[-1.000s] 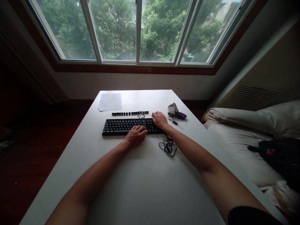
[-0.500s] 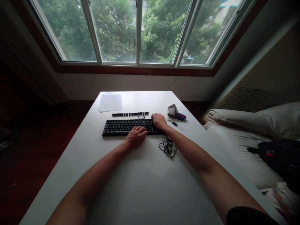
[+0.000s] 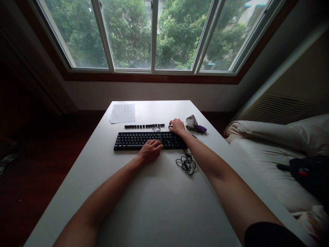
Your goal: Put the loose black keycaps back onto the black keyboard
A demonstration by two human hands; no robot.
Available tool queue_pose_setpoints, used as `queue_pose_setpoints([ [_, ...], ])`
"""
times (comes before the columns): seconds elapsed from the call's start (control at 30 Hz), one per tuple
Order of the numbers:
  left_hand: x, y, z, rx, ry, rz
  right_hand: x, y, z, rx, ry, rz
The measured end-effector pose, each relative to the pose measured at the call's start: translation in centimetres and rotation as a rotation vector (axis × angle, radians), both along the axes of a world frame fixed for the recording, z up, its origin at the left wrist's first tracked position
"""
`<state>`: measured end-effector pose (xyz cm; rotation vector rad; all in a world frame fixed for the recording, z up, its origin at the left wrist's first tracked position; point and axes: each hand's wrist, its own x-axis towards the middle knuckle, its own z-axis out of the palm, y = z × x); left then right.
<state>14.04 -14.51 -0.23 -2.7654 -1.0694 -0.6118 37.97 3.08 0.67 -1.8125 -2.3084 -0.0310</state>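
Note:
A black keyboard (image 3: 136,140) lies across the far half of the white table (image 3: 159,206). My left hand (image 3: 151,151) rests on its near edge, fingers curled on the keys. My right hand (image 3: 177,126) is just beyond the keyboard's far right corner, fingers bent down at the right end of a row of loose black keycaps (image 3: 144,126); what it touches is too small to tell. A small wire keycap puller (image 3: 155,129) lies between the row and the keyboard.
A coiled black cable (image 3: 186,164) lies right of the keyboard. A sheet of paper (image 3: 122,113) sits at the far left. A grey cloth (image 3: 190,121) and a purple item (image 3: 201,129) lie at the far right. A bed (image 3: 277,157) adjoins the table's right edge.
My right hand lifted off the keyboard's right end and moved away from me to the end of the keycap row. The left hand stayed put.

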Motion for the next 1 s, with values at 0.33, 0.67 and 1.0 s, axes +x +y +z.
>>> queue_pose_setpoints([
  [0.33,0.0,-0.2,0.3,-0.025,-0.031,0.028,0.6,0.2,0.5,0.045,0.035,0.072],
  [0.67,-0.1,-0.1,0.0,-0.027,-0.026,0.033,3.3,-2.1,1.8,-0.055,0.327,0.192],
  [1.0,-0.1,-0.1,-0.1,-0.028,-0.04,0.036,5.2,-5.2,1.2,-0.102,0.498,0.295],
])
